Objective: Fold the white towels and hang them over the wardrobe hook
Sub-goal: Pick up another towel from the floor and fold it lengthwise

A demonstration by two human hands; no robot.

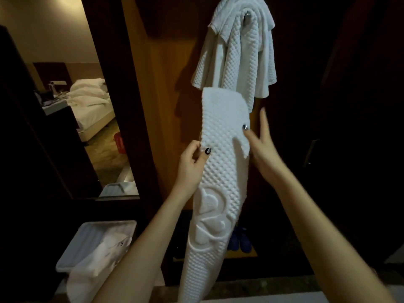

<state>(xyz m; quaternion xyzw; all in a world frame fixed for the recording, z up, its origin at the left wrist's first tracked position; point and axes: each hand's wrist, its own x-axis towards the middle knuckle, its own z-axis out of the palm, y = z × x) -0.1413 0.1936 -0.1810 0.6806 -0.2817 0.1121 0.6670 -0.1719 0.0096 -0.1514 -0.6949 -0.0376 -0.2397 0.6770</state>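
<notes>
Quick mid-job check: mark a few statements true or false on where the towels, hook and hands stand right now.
1. Both hands hold the folded towel. True: the left hand pinches its left edge, and the right hand has its thumb on the front.
2. The hook is bare. False: hanging towels already drape over the hook.
3. The folded towel is already on the hook. False: it is held upright below the hanging towels.
4. A bin at lower left holds white linen. True.
5. The shoes at the wardrobe bottom are red. False: the shoes are blue.
</notes>
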